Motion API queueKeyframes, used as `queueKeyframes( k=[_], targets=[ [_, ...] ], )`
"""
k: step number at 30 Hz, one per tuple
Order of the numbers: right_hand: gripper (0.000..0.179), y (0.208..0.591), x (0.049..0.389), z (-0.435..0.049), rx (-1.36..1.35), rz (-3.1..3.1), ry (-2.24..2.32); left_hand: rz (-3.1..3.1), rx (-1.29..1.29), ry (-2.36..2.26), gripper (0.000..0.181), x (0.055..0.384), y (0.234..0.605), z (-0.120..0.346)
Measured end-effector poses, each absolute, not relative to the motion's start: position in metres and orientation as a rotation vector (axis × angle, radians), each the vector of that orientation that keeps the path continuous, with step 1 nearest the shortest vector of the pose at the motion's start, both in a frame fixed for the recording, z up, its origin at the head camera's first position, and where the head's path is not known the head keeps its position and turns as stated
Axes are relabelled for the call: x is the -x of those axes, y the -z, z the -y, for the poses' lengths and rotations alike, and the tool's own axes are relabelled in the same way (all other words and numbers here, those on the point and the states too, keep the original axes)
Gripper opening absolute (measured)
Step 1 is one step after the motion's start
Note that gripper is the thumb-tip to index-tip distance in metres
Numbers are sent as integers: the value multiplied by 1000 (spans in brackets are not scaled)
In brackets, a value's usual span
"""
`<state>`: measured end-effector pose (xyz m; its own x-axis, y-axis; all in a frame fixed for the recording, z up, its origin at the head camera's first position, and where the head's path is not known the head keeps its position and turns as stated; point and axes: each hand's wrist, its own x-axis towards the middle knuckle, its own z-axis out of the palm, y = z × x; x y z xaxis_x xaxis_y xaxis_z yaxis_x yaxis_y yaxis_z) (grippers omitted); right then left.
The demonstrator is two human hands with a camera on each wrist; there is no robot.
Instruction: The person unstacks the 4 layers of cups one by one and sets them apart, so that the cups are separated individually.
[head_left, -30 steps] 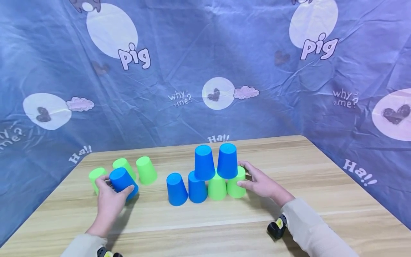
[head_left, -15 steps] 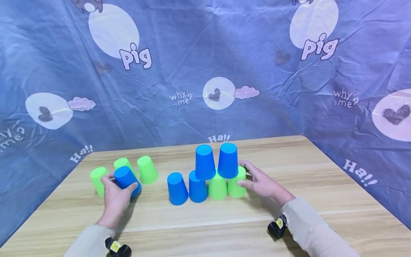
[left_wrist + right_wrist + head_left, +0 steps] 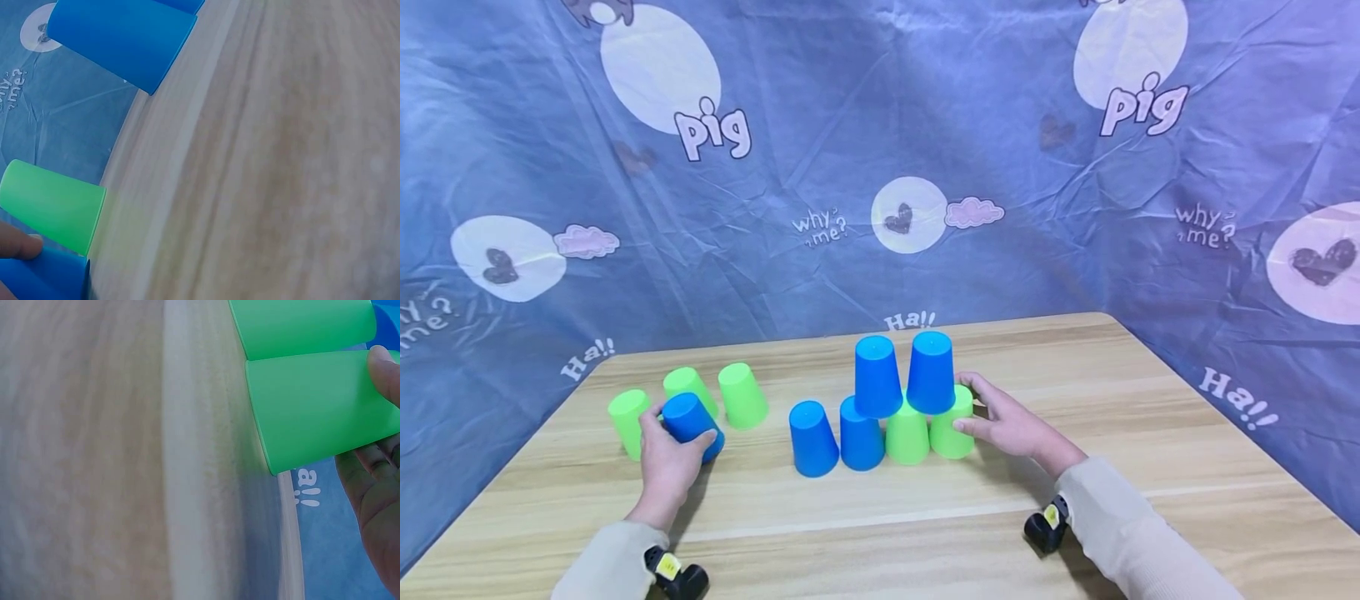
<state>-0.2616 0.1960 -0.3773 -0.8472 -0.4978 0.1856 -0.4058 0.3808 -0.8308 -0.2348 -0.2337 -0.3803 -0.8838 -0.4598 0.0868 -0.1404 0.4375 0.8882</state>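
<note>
My left hand [image 3: 667, 462] grips an upside-down blue cup [image 3: 688, 421], with the thumb on its near side. The cup's rim is at or close to the table top. In the left wrist view, fingertips [image 3: 22, 244] press against this blue cup [image 3: 44, 275]. My right hand [image 3: 1011, 425] holds the green cup [image 3: 951, 429] at the right end of a row, thumb in front and fingers mostly behind it. That row also has another green cup [image 3: 907, 437] and two blue cups [image 3: 814, 446]. Two more blue cups [image 3: 877, 379] sit on top of the row, towards its right.
Three green cups [image 3: 743, 400] stand upside down at the left, behind and beside my left hand. The wooden table [image 3: 880, 542] ends in front of a blue printed cloth [image 3: 760, 250]. Black wrist cameras [image 3: 1047, 529] hang near the table surface.
My left hand has shifted slightly to the right with the blue cup, which now leans less. My right hand and the stacked cups have kept their places.
</note>
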Motion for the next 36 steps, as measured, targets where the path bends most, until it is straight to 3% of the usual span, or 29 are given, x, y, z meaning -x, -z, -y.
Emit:
queueKeyframes(
  k=[28,31,36],
  targets=[
    [56,378,261,-196,812,-2528,1473,2499,-530,1506,89,229,382,238],
    [57,378,262,-195,813,-2530,1470,2428,-478,1435,90,227,373,234],
    [57,377,262,-195,812,-2538,1469,2215,-254,1212,78,221,350,213]
  ],
)
